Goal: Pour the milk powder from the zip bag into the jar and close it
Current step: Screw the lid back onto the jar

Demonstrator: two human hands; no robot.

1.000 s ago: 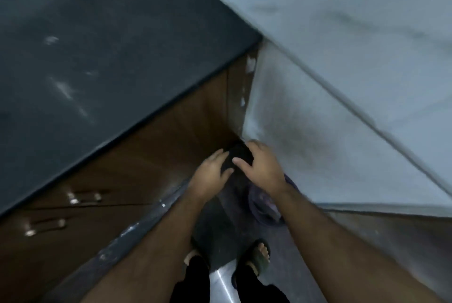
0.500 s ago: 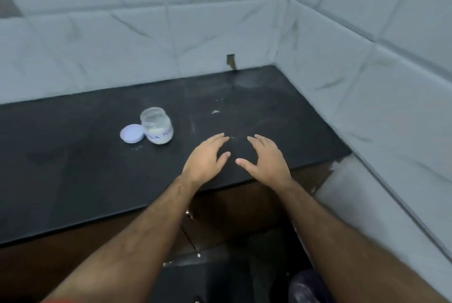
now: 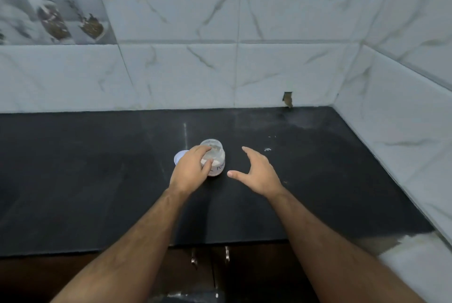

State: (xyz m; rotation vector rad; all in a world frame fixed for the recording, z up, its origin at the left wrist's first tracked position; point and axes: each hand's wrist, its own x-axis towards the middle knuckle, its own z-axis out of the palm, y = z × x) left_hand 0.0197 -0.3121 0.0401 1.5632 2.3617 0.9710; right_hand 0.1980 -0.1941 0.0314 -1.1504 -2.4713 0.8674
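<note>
on the black counter point(image 3: 97, 180), left hand point(image 3: 189, 171) grip holds the open jar point(image 3: 215, 158); right hand point(image 3: 259, 173) grip wide.

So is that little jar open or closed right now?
Open. The jar stands upright with a bare mouth, and its lid lies on the counter beside it. The left hand is wrapped around the jar.

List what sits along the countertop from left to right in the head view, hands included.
lid → left hand, wrapped on the jar → jar → right hand, open and empty → white powder specks → chipped notch in the wall tile
</note>
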